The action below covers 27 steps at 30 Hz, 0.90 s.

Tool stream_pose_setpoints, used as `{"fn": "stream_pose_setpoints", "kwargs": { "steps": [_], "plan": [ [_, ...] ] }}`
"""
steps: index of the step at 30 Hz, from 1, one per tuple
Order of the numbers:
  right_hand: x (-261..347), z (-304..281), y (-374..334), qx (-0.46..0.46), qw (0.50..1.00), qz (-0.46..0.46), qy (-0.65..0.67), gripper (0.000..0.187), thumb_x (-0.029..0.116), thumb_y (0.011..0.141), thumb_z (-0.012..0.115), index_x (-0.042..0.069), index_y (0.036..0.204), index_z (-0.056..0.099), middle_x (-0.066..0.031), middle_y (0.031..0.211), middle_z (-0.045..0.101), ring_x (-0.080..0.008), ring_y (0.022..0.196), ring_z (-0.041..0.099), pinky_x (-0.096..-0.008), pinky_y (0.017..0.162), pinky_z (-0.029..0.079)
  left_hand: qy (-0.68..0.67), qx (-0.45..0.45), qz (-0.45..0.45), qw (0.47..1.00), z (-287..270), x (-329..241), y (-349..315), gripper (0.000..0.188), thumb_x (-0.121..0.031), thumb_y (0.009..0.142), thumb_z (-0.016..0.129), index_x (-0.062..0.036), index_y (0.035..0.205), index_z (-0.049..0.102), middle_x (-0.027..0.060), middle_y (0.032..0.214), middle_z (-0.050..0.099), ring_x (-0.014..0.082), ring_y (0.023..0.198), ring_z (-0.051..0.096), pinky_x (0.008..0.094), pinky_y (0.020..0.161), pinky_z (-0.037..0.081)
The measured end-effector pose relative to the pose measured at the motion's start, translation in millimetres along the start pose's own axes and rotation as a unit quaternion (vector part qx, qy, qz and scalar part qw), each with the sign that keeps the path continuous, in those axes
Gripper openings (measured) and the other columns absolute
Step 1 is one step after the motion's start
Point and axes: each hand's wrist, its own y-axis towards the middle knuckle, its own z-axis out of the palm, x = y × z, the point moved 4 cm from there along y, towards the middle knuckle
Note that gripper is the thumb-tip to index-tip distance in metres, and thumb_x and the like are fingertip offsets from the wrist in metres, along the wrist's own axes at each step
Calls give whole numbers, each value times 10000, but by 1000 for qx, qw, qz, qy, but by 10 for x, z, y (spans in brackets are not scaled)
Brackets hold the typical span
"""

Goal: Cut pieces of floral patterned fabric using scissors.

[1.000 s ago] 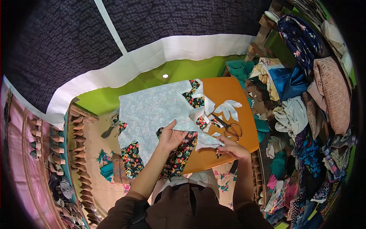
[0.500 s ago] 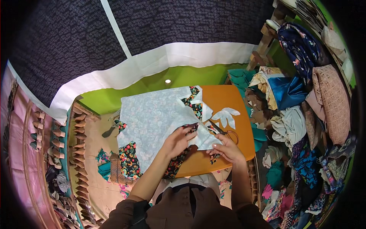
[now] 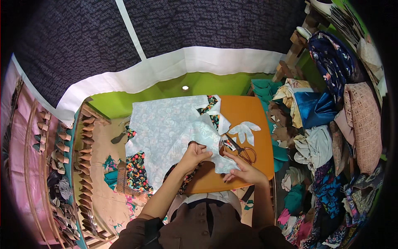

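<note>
A large floral fabric point(image 3: 161, 124) lies mostly pale back side up on the orange table point(image 3: 248, 108), its black printed face showing at notched and folded edges. My left hand point(image 3: 194, 158) is closed, thumb against fingers, on the near edge of this fabric. My right hand point(image 3: 245, 170) grips the fabric's narrow near-right corner between fingers and thumb. Between the two hands the cloth is raised in a fold above the tabletop. Just beyond my right hand lie dark-handled scissors point(image 3: 248, 155), partly beside a scrap. Pale cut petal-shaped pieces point(image 3: 245, 129) rest farther back.
Wooden shoe forms point(image 3: 86, 157) line a rack on the left. Heaped fabrics point(image 3: 315, 145) fill shelves on the right. A dark patterned curtain point(image 3: 207, 25) with a white border hangs behind the table. Scraps point(image 3: 111, 178) litter the floor.
My left hand has drawn slightly left and its fingers have closed on the fabric edge. The corner at my right hand has shifted, showing more of the scissors.
</note>
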Motion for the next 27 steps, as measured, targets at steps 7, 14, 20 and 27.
{"fn": "stream_pose_setpoints", "kwargs": {
  "steps": [7,14,20,27],
  "plan": [
    [-35,-115,-64,36,998,29,48,516,89,865,421,40,1316,177,-111,1125,453,-172,885,568,-258,748,451,53,-22,21,998,-144,193,22,296,-64,756,588,102,969,469,34,674,551,47,480,441,182,530,420],
    [-127,-222,-70,74,996,22,49,442,105,885,393,19,1285,227,-91,1078,492,-151,900,550,-249,751,429,-74,-10,-17,997,-19,130,18,350,-116,752,615,109,959,444,4,612,525,34,458,412,181,503,403],
    [-306,-197,-29,140,988,18,-70,389,118,890,389,16,1251,290,-63,1061,514,-133,927,525,-248,751,421,-66,-94,59,992,86,251,14,448,-71,730,643,64,1075,391,62,846,554,100,719,537,219,644,441],
    [-950,-666,-44,-85,971,21,-221,415,153,798,522,58,1183,401,-151,991,530,-231,880,533,-326,750,423,-72,-132,66,986,138,282,17,407,-54,755,613,-28,1076,365,59,875,538,120,702,539,226,564,445]
  ]
}}
